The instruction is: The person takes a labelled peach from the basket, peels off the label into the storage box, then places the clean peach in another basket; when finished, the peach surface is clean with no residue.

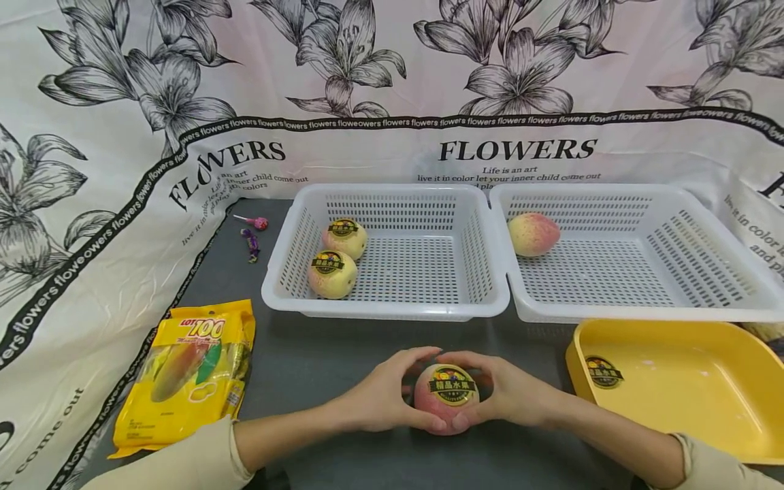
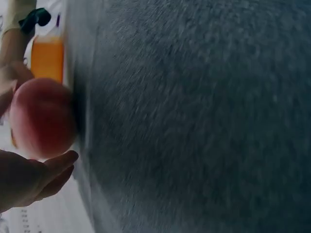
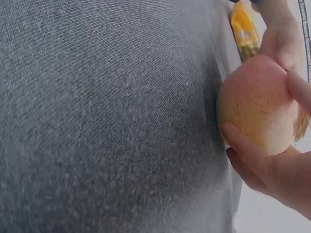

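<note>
A pinkish peach (image 1: 446,412) with a round black and gold sticker (image 1: 452,385) is held between both hands above the dark table, low in the middle of the head view. My left hand (image 1: 387,393) curls round its left side, thumb in front and fingers behind. From the other side my right hand (image 1: 514,395) grips it the same way. The left wrist view has the peach (image 2: 43,119) at its left edge, blurred. Its yellowish, speckled side shows in the right wrist view, where the right fingers (image 3: 248,150) touch the peach (image 3: 257,104).
Behind the hands, a white basket (image 1: 386,310) holds two stickered peaches (image 1: 333,275). Beside it, another white basket (image 1: 643,313) holds one peach (image 1: 534,235). A yellow bin (image 1: 686,381) stands right. At left lie a yellow candy bag (image 1: 190,374), a lollipop (image 1: 260,222) and a purple-wrapped candy (image 1: 251,245).
</note>
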### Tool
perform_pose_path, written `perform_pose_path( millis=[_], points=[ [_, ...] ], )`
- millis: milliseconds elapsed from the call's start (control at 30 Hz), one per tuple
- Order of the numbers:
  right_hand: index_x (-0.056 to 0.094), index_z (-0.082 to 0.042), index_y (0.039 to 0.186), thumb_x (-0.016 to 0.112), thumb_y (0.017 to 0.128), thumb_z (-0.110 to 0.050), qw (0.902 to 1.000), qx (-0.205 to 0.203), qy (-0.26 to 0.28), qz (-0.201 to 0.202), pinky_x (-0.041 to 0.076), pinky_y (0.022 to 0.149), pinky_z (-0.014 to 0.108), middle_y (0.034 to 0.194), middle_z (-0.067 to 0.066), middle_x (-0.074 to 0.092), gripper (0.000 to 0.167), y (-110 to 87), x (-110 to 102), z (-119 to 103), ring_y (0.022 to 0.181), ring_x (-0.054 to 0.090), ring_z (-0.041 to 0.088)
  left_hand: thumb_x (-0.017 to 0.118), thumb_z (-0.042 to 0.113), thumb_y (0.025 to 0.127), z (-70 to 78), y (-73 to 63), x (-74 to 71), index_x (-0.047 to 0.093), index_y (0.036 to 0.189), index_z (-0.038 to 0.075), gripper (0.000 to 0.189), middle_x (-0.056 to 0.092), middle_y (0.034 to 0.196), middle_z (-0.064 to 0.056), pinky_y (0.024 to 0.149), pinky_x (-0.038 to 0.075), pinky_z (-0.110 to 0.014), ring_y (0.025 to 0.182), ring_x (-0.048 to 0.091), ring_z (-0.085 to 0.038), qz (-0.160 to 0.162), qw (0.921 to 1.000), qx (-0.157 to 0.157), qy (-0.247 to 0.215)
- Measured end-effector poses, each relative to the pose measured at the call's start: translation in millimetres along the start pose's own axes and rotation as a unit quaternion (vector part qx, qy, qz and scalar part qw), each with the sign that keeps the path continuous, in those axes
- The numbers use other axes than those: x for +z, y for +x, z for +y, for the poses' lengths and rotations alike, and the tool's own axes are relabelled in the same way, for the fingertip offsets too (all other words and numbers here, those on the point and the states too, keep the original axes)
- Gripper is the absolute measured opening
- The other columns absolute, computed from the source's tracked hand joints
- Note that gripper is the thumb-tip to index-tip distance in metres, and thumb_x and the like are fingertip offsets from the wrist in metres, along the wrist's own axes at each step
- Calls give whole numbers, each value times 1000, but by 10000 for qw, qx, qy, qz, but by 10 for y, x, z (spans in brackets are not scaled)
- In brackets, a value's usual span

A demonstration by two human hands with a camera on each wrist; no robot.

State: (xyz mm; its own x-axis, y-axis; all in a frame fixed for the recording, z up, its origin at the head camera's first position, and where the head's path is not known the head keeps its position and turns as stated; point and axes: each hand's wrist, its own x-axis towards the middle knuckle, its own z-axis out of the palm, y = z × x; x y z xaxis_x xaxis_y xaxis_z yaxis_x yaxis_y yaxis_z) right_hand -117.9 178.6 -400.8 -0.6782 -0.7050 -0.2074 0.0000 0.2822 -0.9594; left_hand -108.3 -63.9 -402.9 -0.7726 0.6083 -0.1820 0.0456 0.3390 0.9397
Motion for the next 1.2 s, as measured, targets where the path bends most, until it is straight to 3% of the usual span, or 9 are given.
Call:
perform_pose_path(
  millis=[100,200,267,333,467,567,733,867,1200],
  points=[
    [38,-3,142,76,83,-21,9996,149,-200,107,43,95,33,136,12,46,73,-23,-33,-26,121,44,33,83,14,75,-28,24,49,39,143,14,82,43,135,-2,88,46,-21,123,46,-16,-32,9995,22,-309],
    [40,-3,141,71,87,-29,9958,603,-276,635,48,90,40,131,13,51,67,-51,-104,-105,117,50,31,83,10,74,-37,35,68,43,140,13,78,46,130,-1,88,46,-21,122,46,-15,-14,9986,15,-523],
    [46,-2,136,66,91,-33,9890,999,-68,1084,52,83,40,121,12,57,58,-65,-167,-168,108,56,28,84,9,72,-40,37,75,47,137,13,75,48,125,1,88,47,-22,119,47,-15,38,9984,55,-562],
    [53,1,128,63,93,-36,9812,1394,401,1272,54,76,37,108,11,62,52,-74,-236,-221,96,61,24,85,8,71,-46,39,80,51,134,12,72,49,119,2,87,47,-22,116,49,-13,80,9983,113,-568],
    [60,5,116,59,94,-37,9688,2048,1157,784,56,68,32,88,9,65,47,-72,-341,-275,75,66,18,85,6,71,-51,40,85,52,133,12,70,49,117,2,86,48,-22,115,50,-12,115,9979,150,-621],
    [63,4,113,60,94,-36,9630,2325,1312,371,56,66,31,83,8,67,44,-45,-361,-296,69,67,15,85,7,71,-51,43,84,52,132,12,70,49,119,2,87,47,-21,115,49,-13,122,9981,121,-594],
    [67,1,104,64,92,-30,9607,2472,1245,197,56,63,29,78,7,66,34,14,-330,-354,63,66,12,85,8,71,-55,47,86,52,132,13,70,49,119,2,87,47,-22,115,49,-13,87,9983,100,-576],
    [68,0,100,66,90,-24,9649,2414,1025,115,55,61,26,75,6,65,27,57,-301,-405,60,64,10,85,7,71,-63,51,84,52,132,13,70,48,119,2,87,47,-22,115,49,-13,37,9978,85,-655],
    [71,0,96,72,86,-18,9817,1843,244,411,56,67,34,76,10,68,21,46,-333,-535,65,64,17,84,10,73,-59,75,78,51,133,13,68,48,124,1,90,47,-24,121,46,-17,-40,9988,4,-487]
  ],
)
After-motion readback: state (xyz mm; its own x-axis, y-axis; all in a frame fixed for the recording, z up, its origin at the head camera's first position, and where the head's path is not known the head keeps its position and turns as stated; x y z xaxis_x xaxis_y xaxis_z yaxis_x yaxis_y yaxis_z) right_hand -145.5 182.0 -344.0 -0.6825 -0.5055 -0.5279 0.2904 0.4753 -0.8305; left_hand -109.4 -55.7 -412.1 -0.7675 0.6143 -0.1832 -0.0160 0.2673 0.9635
